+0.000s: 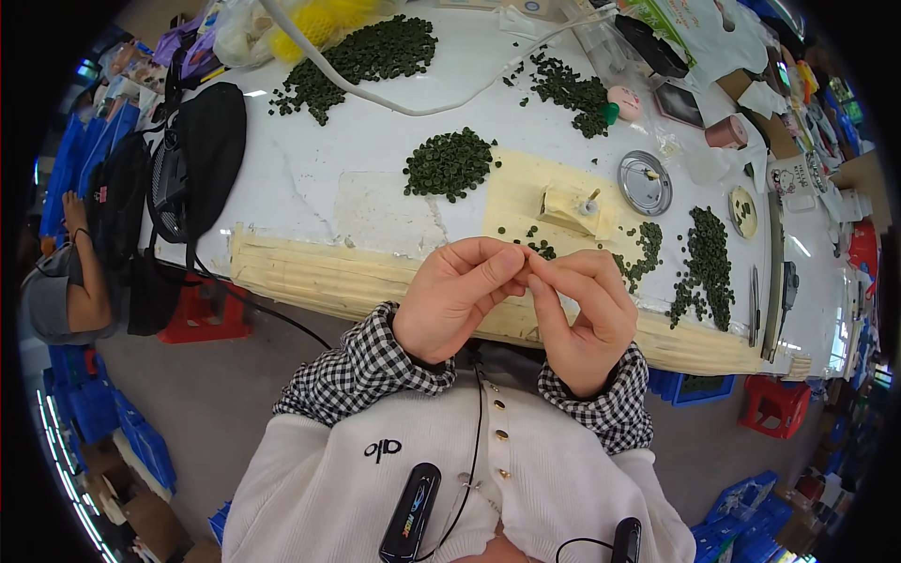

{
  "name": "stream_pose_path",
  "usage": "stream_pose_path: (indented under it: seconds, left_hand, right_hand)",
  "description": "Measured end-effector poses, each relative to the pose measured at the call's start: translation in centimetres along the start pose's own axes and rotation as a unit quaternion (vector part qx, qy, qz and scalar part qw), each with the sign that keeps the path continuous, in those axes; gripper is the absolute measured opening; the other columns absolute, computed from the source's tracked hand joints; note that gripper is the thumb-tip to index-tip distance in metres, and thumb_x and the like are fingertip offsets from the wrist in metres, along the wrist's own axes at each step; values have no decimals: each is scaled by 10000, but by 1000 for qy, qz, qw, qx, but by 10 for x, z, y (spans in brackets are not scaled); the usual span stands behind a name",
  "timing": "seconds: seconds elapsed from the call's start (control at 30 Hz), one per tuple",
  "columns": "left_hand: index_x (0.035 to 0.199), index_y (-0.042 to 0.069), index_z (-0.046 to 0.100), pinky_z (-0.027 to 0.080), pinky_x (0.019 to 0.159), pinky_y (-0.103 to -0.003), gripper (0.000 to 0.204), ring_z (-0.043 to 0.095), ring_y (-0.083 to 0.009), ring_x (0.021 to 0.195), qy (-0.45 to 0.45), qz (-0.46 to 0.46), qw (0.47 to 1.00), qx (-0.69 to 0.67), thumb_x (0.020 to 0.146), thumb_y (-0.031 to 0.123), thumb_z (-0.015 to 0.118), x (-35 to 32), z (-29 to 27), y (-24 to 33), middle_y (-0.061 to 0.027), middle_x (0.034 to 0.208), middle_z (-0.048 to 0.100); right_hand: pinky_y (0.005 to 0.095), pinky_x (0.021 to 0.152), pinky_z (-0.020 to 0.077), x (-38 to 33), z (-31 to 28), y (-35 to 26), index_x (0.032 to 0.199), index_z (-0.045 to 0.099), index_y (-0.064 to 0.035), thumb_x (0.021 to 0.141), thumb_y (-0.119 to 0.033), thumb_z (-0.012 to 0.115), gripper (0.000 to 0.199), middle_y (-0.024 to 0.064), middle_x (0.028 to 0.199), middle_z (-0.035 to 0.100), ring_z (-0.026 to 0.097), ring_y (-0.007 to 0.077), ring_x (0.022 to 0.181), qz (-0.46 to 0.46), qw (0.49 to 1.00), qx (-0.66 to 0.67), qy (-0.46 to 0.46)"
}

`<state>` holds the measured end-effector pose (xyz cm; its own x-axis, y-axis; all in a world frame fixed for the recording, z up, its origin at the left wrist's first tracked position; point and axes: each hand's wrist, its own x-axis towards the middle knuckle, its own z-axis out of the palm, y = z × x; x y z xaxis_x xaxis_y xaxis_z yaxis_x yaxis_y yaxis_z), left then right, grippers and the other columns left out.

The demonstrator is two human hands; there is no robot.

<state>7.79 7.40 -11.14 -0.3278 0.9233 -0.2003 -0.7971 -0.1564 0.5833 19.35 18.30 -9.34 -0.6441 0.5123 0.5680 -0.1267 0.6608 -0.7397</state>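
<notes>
My left hand (460,293) and my right hand (587,314) meet fingertip to fingertip above the taped front edge of the white table (310,178). Both are closed in a pinch; whatever lies between the fingertips is too small or too hidden to make out. Just beyond them are a few loose small dark green pieces (542,249). A yellowish block with an upright metal pin (589,205) stands on a sheet of yellow tape behind my right hand. Larger heaps of the same green pieces lie at the middle (450,164) and at the right (706,267).
A pale cable (375,100) arches across the far side, near another green heap (371,56). Toward the right are a round metal tin lid (645,182), a pink spool (726,132) and slim tools (755,305). A black bag (214,159) hangs at the left edge; another person's arm (83,267) shows beyond.
</notes>
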Motion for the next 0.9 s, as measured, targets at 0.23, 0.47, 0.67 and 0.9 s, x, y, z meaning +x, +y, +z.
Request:
stream_pose_path:
  seconds: [0.23, 0.47, 0.67, 0.9]
  left_hand:
    - [1002, 16, 634, 487, 804, -277, 161, 598, -138, 866, 17, 29, 998, 44, 937, 135, 547, -1, 2, 0, -70, 965, 649]
    - [987, 1, 631, 497, 787, -272, 134, 601, -142, 863, -16, 14, 996, 84, 912, 99, 580, 0, -1, 3, -90, 973, 650]
    - [980, -33, 650, 502, 748, -231, 163, 602, -106, 782, -14, 4, 994, 110, 880, 94, 626, 1, -2, 4, -86, 914, 672]
    - [1008, -43, 643, 509, 770, -227, 185, 622, -102, 823, 15, 36, 975, 221, 879, 89, 626, -3, 4, 11, -83, 907, 675]
  right_hand:
    - [278, 627, 458, 0, 1, -2, 958, 689, -16, 671, 95, 701, 307, 68, 821, 614, 573, 204, 717, -15, 1000, -12, -8]
    - [252, 658, 458, -1, -6, 2, 907, 673, -5, 711, 92, 689, 219, 86, 833, 613, 581, 169, 755, 78, 988, 129, -29]
    - [255, 652, 464, 0, -8, 1, 879, 667, -7, 709, 84, 696, 195, 84, 836, 613, 589, 177, 748, 64, 994, 80, -24]
    - [263, 649, 474, 2, -12, 2, 907, 673, -6, 715, 88, 688, 214, 86, 841, 619, 599, 188, 749, 27, 998, 23, -43]
